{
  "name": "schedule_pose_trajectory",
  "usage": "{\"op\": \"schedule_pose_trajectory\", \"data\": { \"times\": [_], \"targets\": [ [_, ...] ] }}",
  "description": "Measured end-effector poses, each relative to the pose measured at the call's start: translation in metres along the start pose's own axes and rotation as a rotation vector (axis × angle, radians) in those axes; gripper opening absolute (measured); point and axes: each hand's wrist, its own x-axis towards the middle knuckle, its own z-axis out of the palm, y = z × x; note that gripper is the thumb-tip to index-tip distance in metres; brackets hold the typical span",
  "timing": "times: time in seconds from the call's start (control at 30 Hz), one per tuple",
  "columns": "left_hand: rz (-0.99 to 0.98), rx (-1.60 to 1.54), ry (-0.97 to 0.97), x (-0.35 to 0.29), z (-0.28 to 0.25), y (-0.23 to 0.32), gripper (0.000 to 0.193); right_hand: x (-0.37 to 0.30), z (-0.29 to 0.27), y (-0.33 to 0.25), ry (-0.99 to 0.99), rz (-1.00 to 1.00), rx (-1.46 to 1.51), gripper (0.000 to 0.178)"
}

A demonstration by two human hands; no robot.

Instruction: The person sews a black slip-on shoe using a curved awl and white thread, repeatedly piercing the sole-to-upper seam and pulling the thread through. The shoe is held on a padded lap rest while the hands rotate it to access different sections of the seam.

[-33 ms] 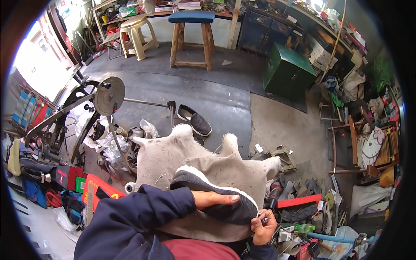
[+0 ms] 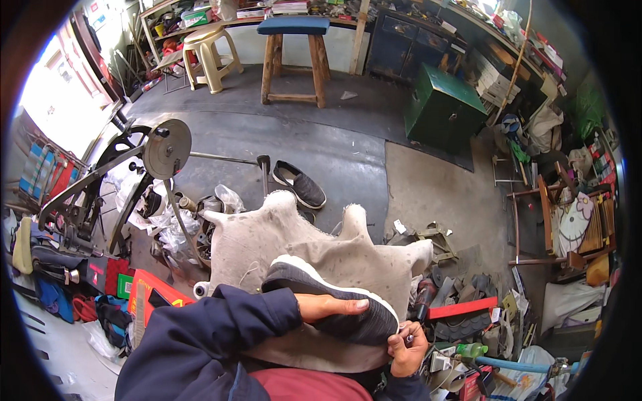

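Pinning a dark shoe [image 2: 364,325] over a pale cloth [image 2: 304,240] spread across the lap, a left hand [image 2: 328,307] clasps it with the thumb laid along its side, the fingers hidden from view. The shoe runs slantwise beneath that grip, its white sole edge turned away from the body, one end reaching past the hand toward the cloth's far left, the other toward the cloth's right edge. At that right-hand end, the right hand [image 2: 406,347] pinches a small, slim tool [image 2: 409,339] between thumb and fingers, close against the shoe; whether its tip is in the material cannot be told. A second dark shoe [image 2: 309,190] sits on the floor just beyond the cloth's ragged far edge, near an upright metal post [image 2: 264,175]. A wheeled iron machine [image 2: 167,148] stands off to the left, while a red strip [image 2: 463,308] lies among scraps past the cloth's right edge. Farther out are a green box [image 2: 445,107] and a blue-topped stool [image 2: 293,27].
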Motion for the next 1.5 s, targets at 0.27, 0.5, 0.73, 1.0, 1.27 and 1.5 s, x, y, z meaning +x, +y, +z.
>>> {"op": "schedule_pose_trajectory", "data": {
  "times": [0.27,0.5,0.73,1.0,1.27,1.5],
  "targets": [
    [-0.114,0.256,0.098,0.001,-0.015,-0.009,0.09,0.003,-0.001,-0.001,-0.002,-0.004,-0.003,0.037],
    [0.039,-0.058,-0.033,0.008,-0.008,-0.016,0.072,0.005,0.0,-0.006,0.005,0.011,0.023,0.037],
    [-0.113,0.193,0.057,0.003,-0.018,-0.014,0.09,0.004,0.003,-0.006,0.018,0.021,0.008,0.036],
    [0.151,-0.034,-0.058,0.007,-0.015,-0.021,0.076,0.007,-0.001,-0.001,-0.006,0.014,-0.02,0.038],
    [0.098,-0.016,-0.124,0.01,-0.013,-0.016,0.074,0.007,0.0,-0.001,0.025,0.033,0.063,0.038],
    [0.06,0.251,-0.042,0.004,-0.018,-0.011,0.078,0.007,-0.002,0.002,-0.014,0.01,-0.017,0.039]
  ]
}}
